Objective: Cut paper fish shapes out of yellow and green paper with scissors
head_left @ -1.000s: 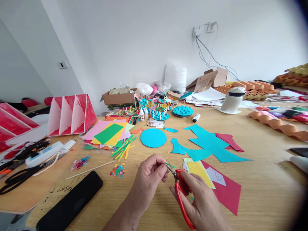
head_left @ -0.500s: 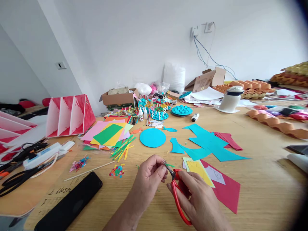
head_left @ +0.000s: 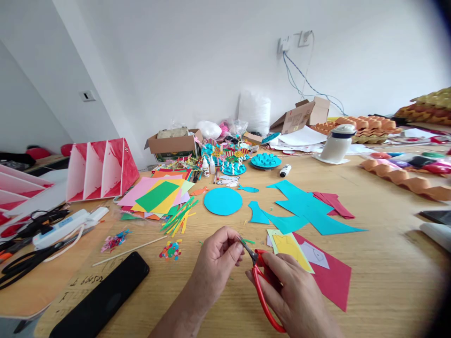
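Note:
My right hand (head_left: pixel 287 288) grips red-handled scissors (head_left: pixel 259 291), their blades pointing up and left. The blade tips reach the fingertips of my left hand (head_left: pixel 223 253), which are pinched together. Whatever sits in that pinch is hidden or too small to name. A blue paper circle (head_left: pixel 223 201) lies flat beyond my hands. To its right are blue paper offcuts (head_left: pixel 313 209). Just past my right hand, a yellow paper with a drawn outline (head_left: pixel 289 249) and a pale paper with a drawn fish (head_left: pixel 316 255) rest on red paper (head_left: pixel 334 284).
Coloured sheets (head_left: pixel 157 196), thin paper strips (head_left: pixel 181 216) and small paper dots (head_left: pixel 171 251) lie to the left. A black phone-like slab (head_left: pixel 102 293) is at the near left. Glue bottles (head_left: pixel 206 167) and blue crafted discs (head_left: pixel 265 161) stand farther back. A white bottle (head_left: pixel 338 144) is at the right.
The scissors' handles have spread slightly wider. My left hand keeps its pinch at almost the same spot, and the things on the table have not moved.

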`<action>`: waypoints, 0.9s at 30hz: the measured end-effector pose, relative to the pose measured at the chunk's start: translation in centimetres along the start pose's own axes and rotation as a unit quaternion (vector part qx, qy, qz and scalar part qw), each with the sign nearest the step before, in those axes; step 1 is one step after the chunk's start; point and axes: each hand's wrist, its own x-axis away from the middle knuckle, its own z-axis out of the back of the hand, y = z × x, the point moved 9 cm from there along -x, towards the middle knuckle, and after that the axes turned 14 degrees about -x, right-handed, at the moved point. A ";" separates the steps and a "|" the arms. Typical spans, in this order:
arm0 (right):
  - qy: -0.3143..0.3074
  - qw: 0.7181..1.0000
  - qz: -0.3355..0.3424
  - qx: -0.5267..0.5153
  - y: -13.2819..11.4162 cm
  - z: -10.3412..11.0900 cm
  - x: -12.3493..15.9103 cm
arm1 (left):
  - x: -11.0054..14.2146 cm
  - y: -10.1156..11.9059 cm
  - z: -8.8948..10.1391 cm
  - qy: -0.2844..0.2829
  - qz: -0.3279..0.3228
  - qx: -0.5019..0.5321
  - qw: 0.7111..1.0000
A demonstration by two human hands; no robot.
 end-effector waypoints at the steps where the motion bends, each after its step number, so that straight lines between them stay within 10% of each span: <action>1: -0.001 1.000 -0.001 0.001 0.0 0.0 0.0 | 0.0 0.0 0.0 0.001 0.003 0.001 1.000; 27: 0.002 1.000 0.017 0.023 -0.2 0.1 0.0 | 0.5 -0.6 0.2 0.030 0.040 0.058 0.997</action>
